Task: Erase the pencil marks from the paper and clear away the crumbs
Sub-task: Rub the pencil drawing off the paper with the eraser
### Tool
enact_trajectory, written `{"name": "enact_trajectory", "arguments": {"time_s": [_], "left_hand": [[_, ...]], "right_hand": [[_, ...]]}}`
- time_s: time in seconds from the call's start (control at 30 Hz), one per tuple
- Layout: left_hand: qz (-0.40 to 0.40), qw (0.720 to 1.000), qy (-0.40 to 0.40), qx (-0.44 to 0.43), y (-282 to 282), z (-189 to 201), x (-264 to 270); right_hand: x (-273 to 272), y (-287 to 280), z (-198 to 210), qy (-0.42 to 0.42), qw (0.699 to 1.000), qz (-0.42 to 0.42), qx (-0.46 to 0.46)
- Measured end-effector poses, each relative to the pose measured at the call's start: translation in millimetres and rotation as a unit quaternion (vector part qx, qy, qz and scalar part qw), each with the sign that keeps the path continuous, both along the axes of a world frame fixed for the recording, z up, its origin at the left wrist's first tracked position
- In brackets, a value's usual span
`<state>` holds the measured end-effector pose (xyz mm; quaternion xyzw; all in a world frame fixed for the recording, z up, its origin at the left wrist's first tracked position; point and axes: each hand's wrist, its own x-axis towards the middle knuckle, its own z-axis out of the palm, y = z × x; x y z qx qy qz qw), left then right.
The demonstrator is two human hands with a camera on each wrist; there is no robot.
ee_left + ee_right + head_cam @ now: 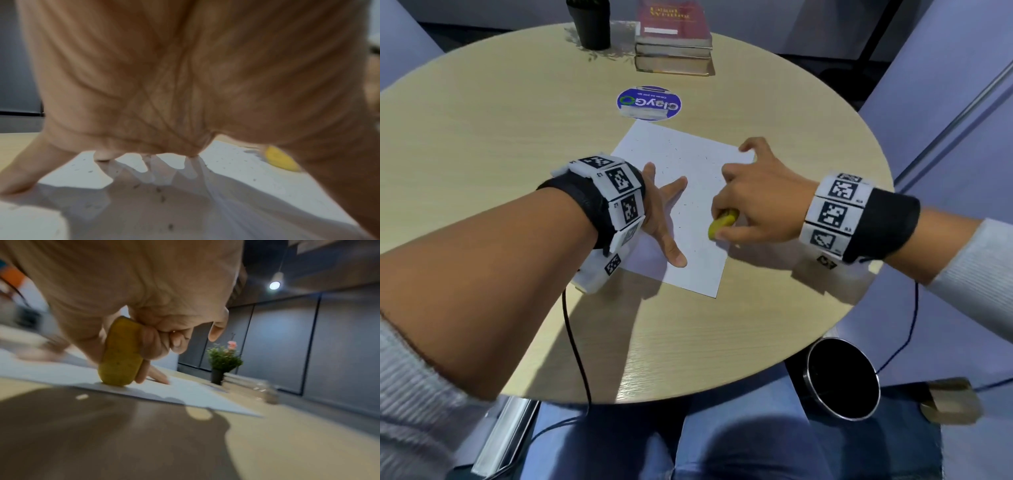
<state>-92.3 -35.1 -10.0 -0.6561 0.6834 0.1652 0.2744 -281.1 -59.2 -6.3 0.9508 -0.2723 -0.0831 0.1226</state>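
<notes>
A white sheet of paper [685,164] lies on the round wooden table [500,120], speckled with small dark eraser crumbs [681,209]. My left hand [664,212] rests flat on the sheet's left part, fingers spread, holding it down. My right hand [750,202] grips a yellow eraser [722,224] between thumb and fingers and presses its end on the paper near the right edge. In the right wrist view the eraser [121,353] stands upright on the paper [185,395]. The left wrist view shows my palm [164,81] over the crumb-strewn sheet [246,186], and the eraser [279,160].
A stack of books [674,37] and a dark plant pot [590,24] stand at the far edge. A blue round sticker [649,102] lies beyond the paper. A black round bin [842,377] stands on the floor at my right, below the table rim.
</notes>
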Motion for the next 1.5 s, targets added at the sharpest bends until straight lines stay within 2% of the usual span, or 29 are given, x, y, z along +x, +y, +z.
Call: {"name": "enact_trajectory", "arguments": {"time_s": [0.07, 0.2, 0.33, 0.47, 0.6, 0.73, 0.9, 1.07, 1.13, 1.3, 1.5], "left_hand": [[-0.004, 1.000, -0.001, -0.001, 0, -1, -1], [-0.003, 1.000, 0.003, -0.002, 0, 0, 0], [-0.001, 1.000, 0.003, 0.000, 0, 0, 1], [0.000, 1.000, 0.005, -0.009, 0, -1, -1], [-0.001, 1.000, 0.009, -0.003, -3, -2, 1], [-0.004, 1.000, 0.007, -0.004, -3, 0, -1], [0.001, 1.000, 0.012, -0.001, 1, 4, 1], [-0.010, 0.998, 0.040, -0.040, 15, 5, 8], [-0.009, 0.998, 0.048, -0.047, 24, 9, 16], [-0.041, 0.995, 0.038, -0.079, 48, 16, 16], [-0.043, 0.998, 0.040, -0.035, 48, 1, 5]], "right_hand": [[0, 7, -3, 0.005, 1.000, 0.014, 0.017], [0, -3, 8, -0.004, 0.999, -0.037, -0.001], [3, 12, -3, 0.005, 0.999, 0.030, 0.011], [2, -2, 9, -0.003, 0.999, -0.040, -0.002], [4, 13, -2, 0.018, 1.000, 0.023, 0.011], [1, -5, 11, 0.012, 0.998, -0.053, 0.010], [4, 19, 2, 0.009, 1.000, 0.015, 0.018], [-19, 2, 19, -0.077, 0.993, -0.083, 0.032], [-33, 2, 17, -0.085, 0.990, -0.103, 0.048], [-31, 16, 6, -0.048, 0.992, -0.089, 0.076], [-6, 11, 2, 0.025, 0.995, -0.073, 0.057]]}}
